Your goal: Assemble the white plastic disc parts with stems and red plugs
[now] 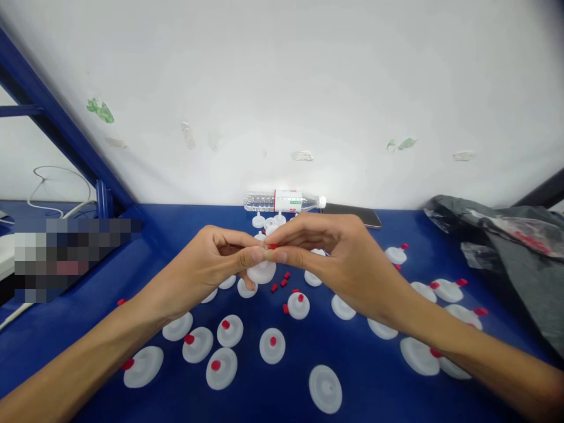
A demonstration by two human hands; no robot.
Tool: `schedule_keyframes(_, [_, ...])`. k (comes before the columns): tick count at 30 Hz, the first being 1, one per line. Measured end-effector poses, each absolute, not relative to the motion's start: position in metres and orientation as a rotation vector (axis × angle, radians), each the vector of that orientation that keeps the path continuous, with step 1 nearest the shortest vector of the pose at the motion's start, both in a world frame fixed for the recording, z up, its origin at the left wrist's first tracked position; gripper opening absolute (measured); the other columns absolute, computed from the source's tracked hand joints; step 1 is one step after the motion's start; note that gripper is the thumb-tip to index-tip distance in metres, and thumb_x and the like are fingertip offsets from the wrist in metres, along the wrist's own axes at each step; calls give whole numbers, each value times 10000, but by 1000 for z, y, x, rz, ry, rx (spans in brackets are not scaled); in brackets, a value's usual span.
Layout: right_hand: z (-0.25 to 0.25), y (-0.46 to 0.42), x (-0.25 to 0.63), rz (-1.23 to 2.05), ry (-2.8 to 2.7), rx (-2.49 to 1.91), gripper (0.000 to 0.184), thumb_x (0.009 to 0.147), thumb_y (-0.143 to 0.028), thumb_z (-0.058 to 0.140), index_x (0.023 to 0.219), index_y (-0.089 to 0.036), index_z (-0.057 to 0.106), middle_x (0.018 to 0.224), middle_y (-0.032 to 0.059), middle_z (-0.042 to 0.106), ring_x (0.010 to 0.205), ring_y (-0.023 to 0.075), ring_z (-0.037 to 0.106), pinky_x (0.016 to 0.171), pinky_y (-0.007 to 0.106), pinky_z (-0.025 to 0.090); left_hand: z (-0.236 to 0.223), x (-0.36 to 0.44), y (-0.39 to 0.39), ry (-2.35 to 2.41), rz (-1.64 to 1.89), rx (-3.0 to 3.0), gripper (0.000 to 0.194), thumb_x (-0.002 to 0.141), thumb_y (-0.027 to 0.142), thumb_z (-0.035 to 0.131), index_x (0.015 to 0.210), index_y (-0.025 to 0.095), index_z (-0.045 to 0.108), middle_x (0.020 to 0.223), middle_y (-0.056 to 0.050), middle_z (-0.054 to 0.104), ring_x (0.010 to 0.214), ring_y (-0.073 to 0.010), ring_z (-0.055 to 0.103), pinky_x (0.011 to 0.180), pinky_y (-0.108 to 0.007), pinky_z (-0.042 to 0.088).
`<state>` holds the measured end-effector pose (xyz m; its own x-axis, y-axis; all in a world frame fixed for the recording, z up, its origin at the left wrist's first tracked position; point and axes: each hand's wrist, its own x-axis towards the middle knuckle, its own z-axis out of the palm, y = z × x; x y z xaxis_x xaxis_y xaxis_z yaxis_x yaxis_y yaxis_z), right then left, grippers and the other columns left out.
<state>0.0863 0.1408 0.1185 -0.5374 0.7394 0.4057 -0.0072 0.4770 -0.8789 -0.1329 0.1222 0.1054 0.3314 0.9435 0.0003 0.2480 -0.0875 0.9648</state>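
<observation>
Above the middle of the blue table, my left hand point(220, 255) pinches a translucent white disc point(262, 272) with a narrow neck. My right hand point(315, 241) meets it fingertip to fingertip, shut on a small red cap point(272, 247) at the neck. Fingers hide part of the neck, so I cannot tell whether the cap is seated on it. Several loose red caps point(284, 282) lie just below my hands. Around them rest white discs with red caps on their necks, such as one capped disc point(272, 345); one disc point(325, 389) at the front shows no cap.
A clear plastic bottle point(286, 201) lies along the wall, with a dark phone point(352, 215) beside it. Several uncapped discs point(258, 220) cluster before the bottle. A dark plastic bag point(506, 252) sits at the right. A blue metal frame point(66, 117) and a white cable point(83, 176) are at the left.
</observation>
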Motion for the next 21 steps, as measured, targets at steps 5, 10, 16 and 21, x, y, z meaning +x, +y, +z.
schedule_keyframes(5, [121,140,85,1053,-1907,-619,99,862,-110,764,870,-206,786,837,-30,776,788,114,721,713,230,581,105,-134,121,1080,805,1509,221,904,457,711,938,271,827,729,18,684,660,-91,591,567,-146,474])
schedule_keyframes(10, [120,142,87,1014,-1936,-641,48,888,-190,755,869,-225,782,844,-19,771,783,132,715,704,264,574,115,-135,121,1071,719,1396,200,829,408,800,998,304,824,835,3,743,731,-112,628,655,-188,519])
schedule_keyframes(16, [118,142,88,972,-1910,-671,30,894,-224,754,911,-229,779,859,-13,773,792,137,711,682,257,553,125,-133,121,1104,665,1394,339,747,333,865,1080,331,802,968,-13,792,1005,-230,711,946,-382,545])
schedule_keyframes(21, [118,140,86,974,-2015,-678,74,915,-231,732,860,-244,781,852,-29,778,774,135,709,708,272,547,127,-130,120,1126,661,1443,260,792,313,829,1050,341,811,920,6,790,937,-198,703,844,-306,546])
